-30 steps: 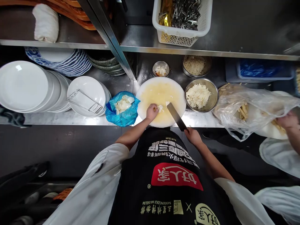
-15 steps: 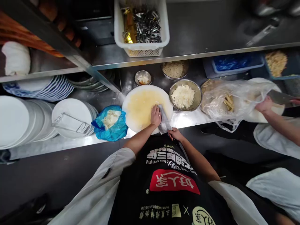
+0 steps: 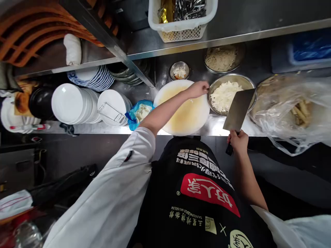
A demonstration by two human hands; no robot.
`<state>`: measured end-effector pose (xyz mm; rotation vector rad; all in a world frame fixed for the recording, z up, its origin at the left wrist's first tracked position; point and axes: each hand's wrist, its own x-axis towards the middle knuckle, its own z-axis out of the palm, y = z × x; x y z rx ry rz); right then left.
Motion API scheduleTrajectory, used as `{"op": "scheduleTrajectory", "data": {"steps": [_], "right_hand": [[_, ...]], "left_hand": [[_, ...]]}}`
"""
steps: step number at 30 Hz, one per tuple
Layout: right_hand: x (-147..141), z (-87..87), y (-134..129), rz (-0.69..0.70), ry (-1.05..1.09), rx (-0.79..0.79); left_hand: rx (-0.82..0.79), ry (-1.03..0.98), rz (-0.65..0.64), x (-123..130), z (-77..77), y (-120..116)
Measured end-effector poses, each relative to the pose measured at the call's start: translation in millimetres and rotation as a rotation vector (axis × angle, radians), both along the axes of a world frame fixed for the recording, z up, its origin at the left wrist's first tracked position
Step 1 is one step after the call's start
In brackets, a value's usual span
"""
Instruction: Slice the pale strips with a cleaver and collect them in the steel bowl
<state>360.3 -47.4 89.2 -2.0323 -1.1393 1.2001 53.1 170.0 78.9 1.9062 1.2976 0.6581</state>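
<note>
Nr bowl, L hand curled, can't tell if pinching; R hand gripping cleaver

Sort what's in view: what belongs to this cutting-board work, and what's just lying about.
Likely in use:
cleaver, in the right hand
cutting board
bowl of white slices, by the left hand
blue bag

Seemingly lying about:
white plates
white basket
white bundle

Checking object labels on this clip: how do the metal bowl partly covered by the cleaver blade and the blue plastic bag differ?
The metal bowl has a smooth, round rim; the blue plastic bag has a crumpled edge. The bowl looks larger than the bag. In the picture, the bowl sits right of the cutting board, the bag left. Both hold pale food pieces.
</note>
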Motion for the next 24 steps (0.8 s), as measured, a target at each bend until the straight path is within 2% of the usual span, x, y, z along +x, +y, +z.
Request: {"op": "scheduleTrajectory", "data": {"steps": [1, 3, 5, 7, 8, 10, 12, 14, 18, 21, 24], "right_hand": [[5.1, -0.2, -4.7, 0.06, -0.033, -0.016], [10.1, -1.4, -17.1, 0.212, -0.099, -0.06], [7.7, -3.5, -29.2, 0.395, -0.191, -0.094], [-1.5, -5.0, -37.9, 0.576, -0.318, -0.103], [-7.9, -5.0, -40.7, 0.651, -0.386, -0.106], [-21.7, -2.4, -43.5, 0.748, -0.505, -0.12], [-33.8, 2.7, -43.9, 0.788, -0.573, -0.135], [-41.6, 8.3, -43.6, 0.801, -0.601, -0.141], [-43.7, 11.8, -44.5, 0.795, -0.619, -0.143], [-41.6, 8.8, -49.1, 0.799, -0.608, -0.132], [-43.9, 6.5, -56.6, 0.781, -0.599, -0.136]], "left_hand": [[-0.09, 0.155, 0.033, -32.1, 1.1, -22.5], [-0.267, 0.423, 0.063, -88.4, 1.6, -82.6], [-0.386, 0.598, -0.008, -124.1, -2.7, -148.9], [-0.419, 0.672, -0.048, -136.7, -12.7, -204.6], [-0.419, 0.696, -0.047, -136.3, -19.2, -224.7], [-0.402, 0.714, -0.027, -127.9, -32.5, -245.8], [-0.388, 0.671, 0.01, -117.3, -42.8, -242.9], [-0.362, 0.568, 0.061, -109.0, -48.0, -221.6], [-0.247, 0.279, 0.197, -92.0, -44.7, -149.3], [-0.289, 0.13, 0.299, -65.5, -33.8, -88.9], [-0.299, 0.034, 0.27, -31.0, -19.1, -39.0]]}}
